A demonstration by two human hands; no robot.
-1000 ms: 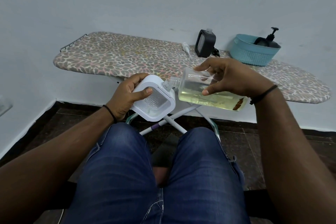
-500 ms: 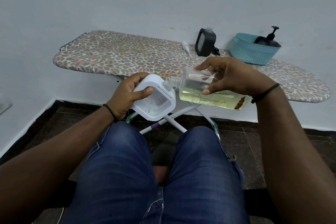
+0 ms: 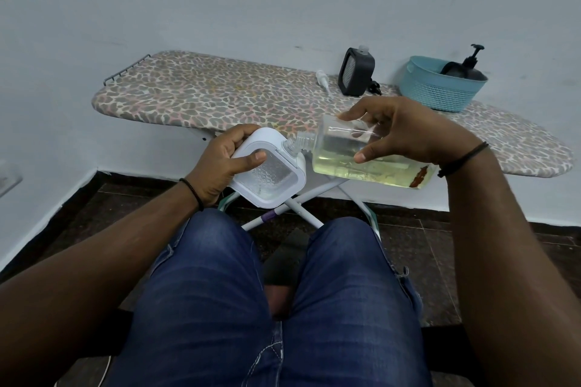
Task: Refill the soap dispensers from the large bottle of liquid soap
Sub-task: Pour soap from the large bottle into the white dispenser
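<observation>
Left hand (image 3: 220, 163): I see it gripping white dispenser (image 3: 267, 173).
Right hand (image 3: 405, 129): holding tilted soap bottle (image 3: 361, 157).
Behind: black dispenser (image 3: 356, 75), teal basket (image 3: 437, 91) on ironing board (image 3: 220, 97).

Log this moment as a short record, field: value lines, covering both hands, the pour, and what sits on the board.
left hand: holds white dispenser, tilted
right hand: holds large bottle, near horizontal
pour: bottle neck at dispenser opening; yellow soap in bottle
ironing board: black dispenser, pump head, teal basket holding a black pump bottle
</observation>
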